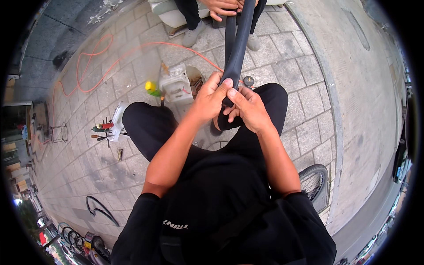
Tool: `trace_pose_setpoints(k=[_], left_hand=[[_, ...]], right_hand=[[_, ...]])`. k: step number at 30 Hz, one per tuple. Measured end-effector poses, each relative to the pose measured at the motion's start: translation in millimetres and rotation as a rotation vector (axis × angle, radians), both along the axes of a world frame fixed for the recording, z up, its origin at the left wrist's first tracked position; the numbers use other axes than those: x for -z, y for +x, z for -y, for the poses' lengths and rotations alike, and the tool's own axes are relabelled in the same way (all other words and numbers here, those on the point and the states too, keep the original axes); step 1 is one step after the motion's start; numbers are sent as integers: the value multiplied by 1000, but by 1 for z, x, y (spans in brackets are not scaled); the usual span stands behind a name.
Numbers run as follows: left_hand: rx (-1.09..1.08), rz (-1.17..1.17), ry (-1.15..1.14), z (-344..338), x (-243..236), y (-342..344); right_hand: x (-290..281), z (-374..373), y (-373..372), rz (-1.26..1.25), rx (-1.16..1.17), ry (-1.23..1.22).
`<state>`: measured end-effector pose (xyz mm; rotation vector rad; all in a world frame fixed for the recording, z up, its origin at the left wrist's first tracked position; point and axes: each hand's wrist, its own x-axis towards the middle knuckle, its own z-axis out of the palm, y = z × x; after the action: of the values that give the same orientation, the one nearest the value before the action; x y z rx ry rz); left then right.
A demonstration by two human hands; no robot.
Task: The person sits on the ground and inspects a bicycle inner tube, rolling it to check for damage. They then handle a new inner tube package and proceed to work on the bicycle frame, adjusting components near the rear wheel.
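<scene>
A black rubber inner tube [239, 48] runs from my hands up toward the far edge, doubled in a long narrow loop. My left hand [206, 99] pinches its near end, thumb on top. Beside it, my right hand [249, 108] grips the same end, thumb nearly meeting the other thumb. The fingers under the tube are partly hidden. Across from me, another person's hand [219, 8] is close to the far part of the tube; whether it touches cannot be told.
A cut white plastic jug [177, 84] and a yellow-capped green bottle [153, 88] stand before my knees. An orange hose [128, 51] crosses the paving. At left are a rack of screwdrivers [105, 127] and a black rubber strip [100, 208]; at right, a bicycle wheel [314, 182].
</scene>
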<state>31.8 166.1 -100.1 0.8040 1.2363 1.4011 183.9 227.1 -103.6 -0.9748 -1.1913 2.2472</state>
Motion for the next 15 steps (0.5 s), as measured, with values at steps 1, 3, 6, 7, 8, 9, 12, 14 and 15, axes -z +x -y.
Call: trace_pose_setpoints(k=[1,3,6,7,8,9,12,14,15], left_hand=[[3,-16,-3,-1,-1,1],[-23,-35,-22,-1,3,3],[-95,-101,-38,-1,6,12],[-125,-130,-41,-1,6,14],[-112,-258,-61,-1,6,13],[-99,-386,-80,-1,6,10],[-164,-612,-139,-9,-2,12],[-191,-662,-244,-16,-29,17],[-233,-676,-223,-20,-23,17]], right_hand=[[1,0,0,11,-2,-2],[14,5,1,-39,61,-33],[25,14,-3,-35,143,-25],[26,12,-1,7,136,2],[27,12,1,53,130,30],[22,13,-2,50,159,47],[26,10,-3,90,157,89],[30,10,-5,70,176,141],[33,10,-6,58,185,166]])
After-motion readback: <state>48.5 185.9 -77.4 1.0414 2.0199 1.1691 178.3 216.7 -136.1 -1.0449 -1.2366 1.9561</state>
